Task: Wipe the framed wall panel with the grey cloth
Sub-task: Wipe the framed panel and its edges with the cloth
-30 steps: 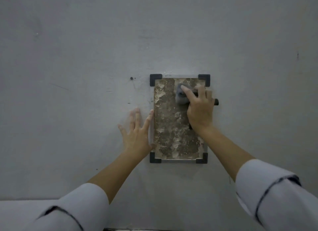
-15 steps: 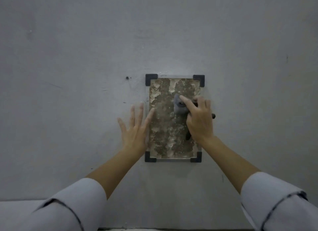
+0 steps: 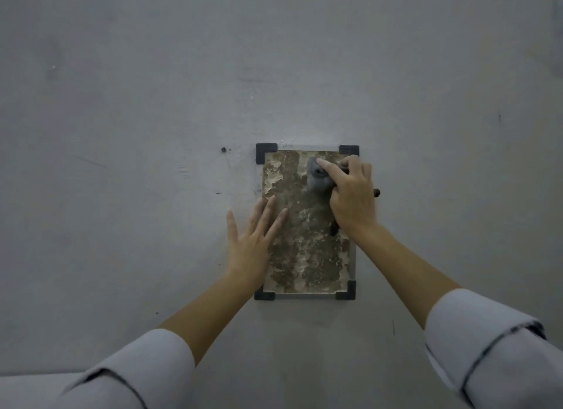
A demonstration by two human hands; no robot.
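Observation:
A framed panel (image 3: 300, 244) with a mottled brown and beige face and black corner brackets hangs on the grey wall. My right hand (image 3: 352, 198) presses a bunched grey cloth (image 3: 316, 178) against the panel's upper right part, index finger stretched over the cloth. A dark, thin object sticks out from under this hand on the right and below; I cannot tell what it is. My left hand (image 3: 253, 241) lies flat with fingers spread over the panel's left edge, fingertips on its face, holding nothing.
The grey wall (image 3: 122, 134) fills the view, with a small dark screw or hole (image 3: 223, 149) left of the panel's top corner. Both forearms come up from below in white sleeves. A pale ledge (image 3: 27, 387) shows at the bottom left.
My right hand has slid the cloth down to the panel's middle and back up to its upper right. My left hand has shifted right, onto the panel's left edge.

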